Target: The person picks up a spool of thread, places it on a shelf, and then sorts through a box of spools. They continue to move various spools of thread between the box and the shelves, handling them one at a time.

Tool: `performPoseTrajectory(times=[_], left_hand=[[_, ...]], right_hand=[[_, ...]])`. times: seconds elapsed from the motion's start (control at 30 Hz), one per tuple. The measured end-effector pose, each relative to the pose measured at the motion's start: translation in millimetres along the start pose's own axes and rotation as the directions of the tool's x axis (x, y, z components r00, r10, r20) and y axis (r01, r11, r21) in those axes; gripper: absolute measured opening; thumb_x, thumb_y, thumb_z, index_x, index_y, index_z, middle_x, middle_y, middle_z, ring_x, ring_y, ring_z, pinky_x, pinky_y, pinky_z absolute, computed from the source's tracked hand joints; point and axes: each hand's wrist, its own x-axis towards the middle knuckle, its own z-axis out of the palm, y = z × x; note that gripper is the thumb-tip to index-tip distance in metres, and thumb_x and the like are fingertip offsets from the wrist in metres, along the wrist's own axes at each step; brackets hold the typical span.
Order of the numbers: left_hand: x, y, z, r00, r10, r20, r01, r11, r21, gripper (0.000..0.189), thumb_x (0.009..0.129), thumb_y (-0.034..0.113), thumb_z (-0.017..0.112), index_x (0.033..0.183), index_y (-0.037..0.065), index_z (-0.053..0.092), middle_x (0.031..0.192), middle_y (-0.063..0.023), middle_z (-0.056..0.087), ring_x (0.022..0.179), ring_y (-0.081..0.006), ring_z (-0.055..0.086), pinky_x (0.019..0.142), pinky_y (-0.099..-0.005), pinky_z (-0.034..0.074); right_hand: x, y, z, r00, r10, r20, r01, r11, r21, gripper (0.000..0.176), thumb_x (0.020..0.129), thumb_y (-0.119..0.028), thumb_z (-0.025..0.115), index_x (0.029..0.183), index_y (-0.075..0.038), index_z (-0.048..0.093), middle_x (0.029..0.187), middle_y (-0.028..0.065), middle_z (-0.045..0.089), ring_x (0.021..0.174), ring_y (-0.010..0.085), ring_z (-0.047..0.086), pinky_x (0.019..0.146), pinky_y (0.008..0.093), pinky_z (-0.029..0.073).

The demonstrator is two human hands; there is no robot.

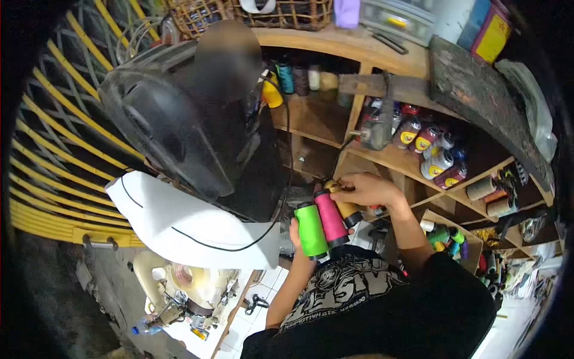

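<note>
Three cones of sewing thread sit side by side in front of my chest. My left hand (295,233) is closed around the green thread cone (311,231) from behind, and most of its fingers are hidden. Beside it, the pink thread cone (330,217) leans against the green one; what supports it is hidden. My right hand (368,190) grips the upper end of a gold thread cone (348,212), to the right of the pink one.
A wooden shelf (317,119) ahead holds bottles (423,139) and thread cones. More spools fill a lower box (448,236). At left stand a sewing machine (194,287), a white sheet (197,230), a black case (173,131) and a yellow folding gate (72,179).
</note>
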Motion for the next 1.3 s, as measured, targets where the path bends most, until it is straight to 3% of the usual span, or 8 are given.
performPoseTrajectory(times=[0.23, 0.27, 0.33, 0.57, 0.67, 0.9, 0.97, 1.3], left_hand=[[5, 6, -10, 0.997, 0.038, -0.071, -0.028, 0.989, 0.143, 0.095, 0.073, 0.070, 0.049, 0.143, 0.014, 0.021, 0.141, -0.0203, 0.031, 0.125, -0.0430, 0.035, 0.084, -0.0734, 0.035], [9, 3, -5, 0.999, 0.031, -0.029, -0.027, 0.989, 0.142, 0.094, 0.073, 0.069, 0.050, 0.144, 0.016, 0.019, 0.144, -0.0194, 0.027, 0.129, -0.0421, 0.029, 0.085, -0.0732, 0.035], [10, 0, 5, 0.993, 0.058, -0.103, -0.044, 0.991, 0.130, 0.092, 0.073, 0.065, 0.054, 0.145, 0.023, 0.016, 0.149, -0.0158, 0.014, 0.137, -0.0379, 0.011, 0.086, -0.0724, 0.034], [14, -6, 7, 0.999, 0.010, 0.031, -0.013, 0.995, 0.100, 0.085, 0.078, 0.058, 0.055, 0.143, 0.018, 0.020, 0.149, -0.0170, 0.014, 0.135, -0.0409, 0.016, 0.088, -0.0703, 0.034], [9, -5, 0, 0.999, 0.036, 0.000, -0.035, 0.992, 0.123, 0.085, 0.079, 0.055, 0.057, 0.143, 0.015, 0.019, 0.146, -0.0188, 0.019, 0.132, -0.0409, 0.022, 0.089, -0.0700, 0.035], [6, 2, -3, 0.997, 0.066, 0.031, -0.071, 0.973, 0.221, 0.087, 0.079, 0.055, 0.057, 0.144, 0.017, 0.015, 0.141, -0.0207, 0.027, 0.120, -0.0402, 0.041, 0.087, -0.0702, 0.036], [7, 4, -3, 0.996, 0.077, 0.033, -0.083, 0.967, 0.239, 0.087, 0.079, 0.055, 0.058, 0.145, 0.018, 0.015, 0.140, -0.0206, 0.029, 0.117, -0.0399, 0.044, 0.087, -0.0696, 0.037], [9, 0, -10, 0.998, 0.065, 0.005, -0.064, 0.966, 0.251, 0.086, 0.079, 0.055, 0.058, 0.144, 0.017, 0.016, 0.139, -0.0198, 0.030, 0.115, -0.0384, 0.044, 0.086, -0.0662, 0.041]], right_hand=[[21, 13, 4, 0.962, 0.165, -0.218, -0.058, 0.902, 0.429, 0.038, 0.079, -0.031, 0.065, 0.099, 0.002, 0.063, 0.084, 0.0055, 0.064, 0.074, 0.0106, 0.056, 0.062, 0.0248, 0.045], [33, 15, 3, 0.949, -0.003, -0.316, 0.163, 0.862, 0.480, 0.036, 0.081, -0.028, 0.064, 0.103, -0.001, 0.062, 0.082, 0.0041, 0.063, 0.070, 0.0096, 0.054, 0.061, 0.0242, 0.045], [74, 22, 6, 0.733, -0.163, -0.660, 0.379, 0.904, 0.197, 0.041, 0.081, -0.027, 0.063, 0.112, -0.001, 0.057, 0.087, 0.0047, 0.063, 0.075, 0.0121, 0.056, 0.066, 0.0267, 0.047], [188, -15, -46, 0.584, -0.062, -0.809, 0.281, 0.951, 0.131, 0.039, 0.078, -0.013, 0.066, 0.111, 0.002, 0.052, 0.097, 0.0201, 0.063, 0.094, 0.0315, 0.062, 0.078, 0.0372, 0.049], [236, -10, -52, 0.346, -0.238, -0.908, 0.465, 0.884, -0.054, 0.042, 0.074, -0.008, 0.067, 0.111, 0.005, 0.050, 0.096, 0.0217, 0.061, 0.094, 0.0361, 0.060, 0.078, 0.0394, 0.048], [269, 4, -39, 0.504, -0.183, -0.844, 0.196, 0.976, -0.094, 0.032, 0.080, -0.008, 0.057, 0.108, 0.005, 0.048, 0.098, 0.0212, 0.056, 0.093, 0.0368, 0.054, 0.080, 0.0411, 0.044], [341, 50, -27, 0.554, -0.010, -0.832, 0.540, 0.765, 0.350, 0.028, 0.093, -0.019, 0.040, 0.106, 0.003, 0.049, 0.096, 0.0121, 0.056, 0.090, 0.0267, 0.052, 0.079, 0.0357, 0.043], [278, 37, -22, 0.623, -0.220, -0.751, 0.198, 0.973, -0.121, 0.023, 0.086, -0.017, 0.056, 0.101, 0.001, 0.060, 0.083, 0.0068, 0.062, 0.074, 0.0200, 0.058, 0.065, 0.0332, 0.046]])
